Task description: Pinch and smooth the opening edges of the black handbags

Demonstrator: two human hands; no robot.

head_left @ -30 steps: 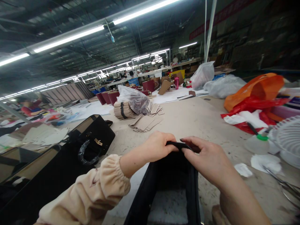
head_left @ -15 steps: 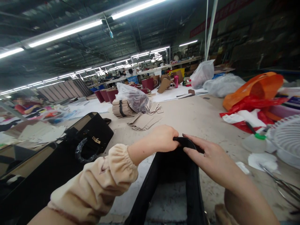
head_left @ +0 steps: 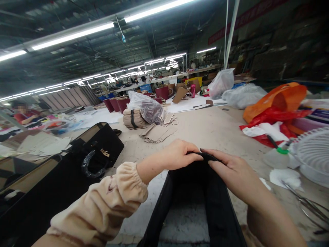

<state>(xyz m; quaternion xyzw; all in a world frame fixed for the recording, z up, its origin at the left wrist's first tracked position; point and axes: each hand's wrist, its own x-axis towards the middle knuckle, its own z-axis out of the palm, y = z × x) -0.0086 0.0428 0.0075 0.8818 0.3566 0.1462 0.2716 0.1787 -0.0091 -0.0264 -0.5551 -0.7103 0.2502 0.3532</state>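
Pale, scuffed desk (head_left: 218, 127) carries everything. Open black rectangular fabric bag (head_left: 157, 212) stands at its near edge, mouth up, directly before the person. Black handbag with gold clasp (head_left: 109, 145) lies to the left, apart. Left hand (head_left: 177, 154), cream-sleeved, is curled closed over the bag's far rim. Right hand (head_left: 236, 175) grips the same rim, fingers laid flat, just beside the left.
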